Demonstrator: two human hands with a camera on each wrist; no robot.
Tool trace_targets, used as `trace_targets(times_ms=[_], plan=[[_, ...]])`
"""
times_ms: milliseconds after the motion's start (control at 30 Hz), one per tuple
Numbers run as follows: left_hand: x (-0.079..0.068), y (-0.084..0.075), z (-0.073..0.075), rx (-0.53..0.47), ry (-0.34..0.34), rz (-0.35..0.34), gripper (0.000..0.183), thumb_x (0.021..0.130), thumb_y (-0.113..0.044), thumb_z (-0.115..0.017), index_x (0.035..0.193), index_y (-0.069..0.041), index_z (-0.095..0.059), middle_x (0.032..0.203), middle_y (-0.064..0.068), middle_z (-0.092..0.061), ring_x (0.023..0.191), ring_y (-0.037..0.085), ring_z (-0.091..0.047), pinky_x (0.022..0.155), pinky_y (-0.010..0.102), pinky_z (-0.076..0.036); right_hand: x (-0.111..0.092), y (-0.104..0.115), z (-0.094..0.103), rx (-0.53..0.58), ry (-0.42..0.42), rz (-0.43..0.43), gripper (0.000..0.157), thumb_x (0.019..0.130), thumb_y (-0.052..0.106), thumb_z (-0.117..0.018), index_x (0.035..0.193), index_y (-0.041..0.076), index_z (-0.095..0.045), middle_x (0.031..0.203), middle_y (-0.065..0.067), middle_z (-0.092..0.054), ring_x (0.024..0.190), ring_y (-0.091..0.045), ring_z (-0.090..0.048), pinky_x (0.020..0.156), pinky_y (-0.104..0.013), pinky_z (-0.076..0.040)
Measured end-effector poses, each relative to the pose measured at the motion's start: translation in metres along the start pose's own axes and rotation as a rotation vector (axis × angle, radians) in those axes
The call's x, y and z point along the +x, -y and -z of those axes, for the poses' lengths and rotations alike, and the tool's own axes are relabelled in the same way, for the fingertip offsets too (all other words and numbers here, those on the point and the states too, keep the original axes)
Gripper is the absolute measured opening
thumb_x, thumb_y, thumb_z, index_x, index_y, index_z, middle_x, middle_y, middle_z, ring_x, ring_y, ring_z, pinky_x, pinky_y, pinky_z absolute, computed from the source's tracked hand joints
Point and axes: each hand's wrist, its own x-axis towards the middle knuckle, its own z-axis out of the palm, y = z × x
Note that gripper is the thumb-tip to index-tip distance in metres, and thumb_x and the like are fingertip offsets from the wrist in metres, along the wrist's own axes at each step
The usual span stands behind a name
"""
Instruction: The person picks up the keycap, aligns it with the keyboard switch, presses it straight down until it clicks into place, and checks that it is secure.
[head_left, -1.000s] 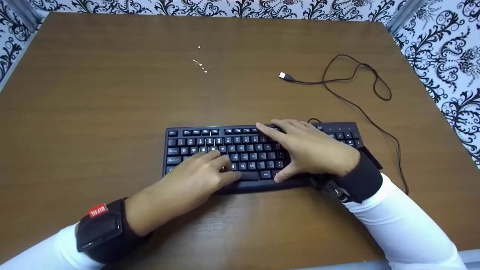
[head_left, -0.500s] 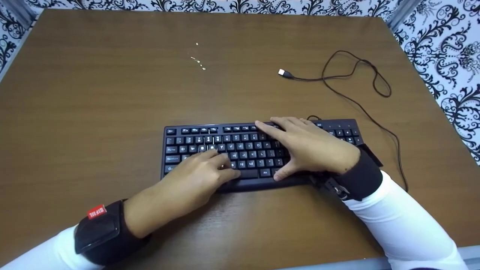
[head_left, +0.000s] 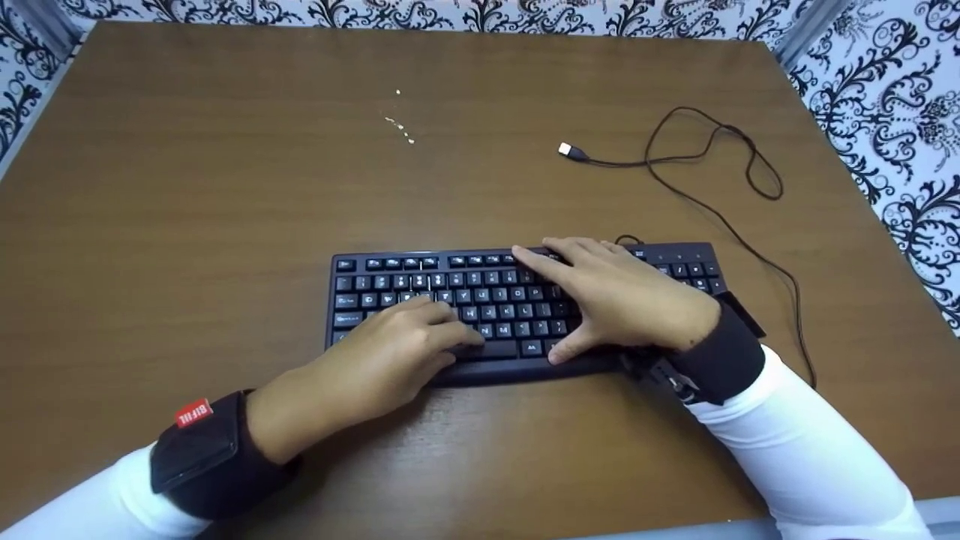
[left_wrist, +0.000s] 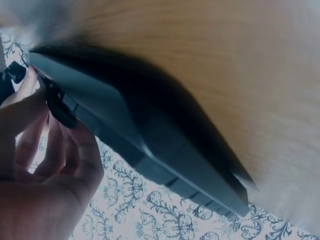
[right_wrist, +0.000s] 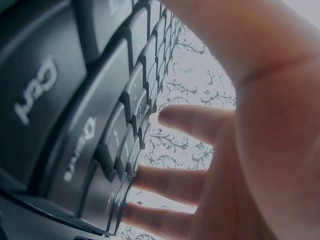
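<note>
A black computer keyboard (head_left: 517, 367) lies on the brown table. My left hand (head_left: 390, 349) is over its left half, fingers curled and thumb reaching over the space bar (head_left: 499, 349). In the left wrist view, its thumb and fingers pinch a small black curved piece (left_wrist: 62, 110), keycap-like, just off the keys; the head view hides this piece behind the hand. My right hand (head_left: 615, 300) rests on the keyboard right of the middle, fingers spread, thumb at the front edge. Keys marked Ctrl (right_wrist: 37, 92) and Shift stand close to it in the right wrist view.
The keyboard's thin black cable (head_left: 750, 251) runs up the right side in loops to a USB plug (head_left: 574, 152). Several small pale specks (head_left: 400, 127) dot the far part of the table. Patterned white and black cloth (head_left: 892, 150) borders the table.
My left hand has turned a little and its thumb has shifted up off the lower edge of the space bar. My right hand stays put.
</note>
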Motion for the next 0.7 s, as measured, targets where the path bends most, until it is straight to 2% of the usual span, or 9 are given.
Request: trace_targets(times_ms=[367,567,700], plan=[[-0.0013,-0.0011,-0.0011,-0.039,-0.004,0.009,0.027,0.087,-0.005,-0.074,0.113,-0.013,-0.073,0.105,0.002,-0.072,0.095,0.017,-0.065,0.086,0.032,-0.057,-0.0005,0.0001,-0.0022,0.005,0.016,-0.011,0.12,0.068,0.064,-0.082,0.162,0.03,-0.015,0.163,-0.02,-0.027,0.149,-0.042,-0.028,0.117,-0.067,-0.024],[0.0026,-0.0021,-0.0041,0.041,-0.037,-0.061,0.018,0.088,-0.006,-0.073,0.104,-0.014,-0.077,0.095,0.0,-0.069,0.086,0.015,-0.063,0.079,0.028,-0.057,0.0001,0.0002,0.0,-0.001,0.011,-0.011,0.12,0.067,0.064,-0.082,0.161,0.03,-0.016,0.163,-0.02,-0.026,0.149,-0.042,-0.027,0.117,-0.067,-0.023],[0.0037,-0.0026,-0.0046,0.098,-0.028,-0.098,0.021,0.087,-0.004,-0.072,0.105,-0.013,-0.078,0.095,0.001,-0.07,0.084,0.015,-0.064,0.077,0.028,-0.057,-0.0002,0.0001,-0.0001,-0.002,0.018,-0.008,0.12,0.067,0.064,-0.082,0.162,0.03,-0.015,0.163,-0.021,-0.026,0.149,-0.043,-0.027,0.117,-0.068,-0.023]])
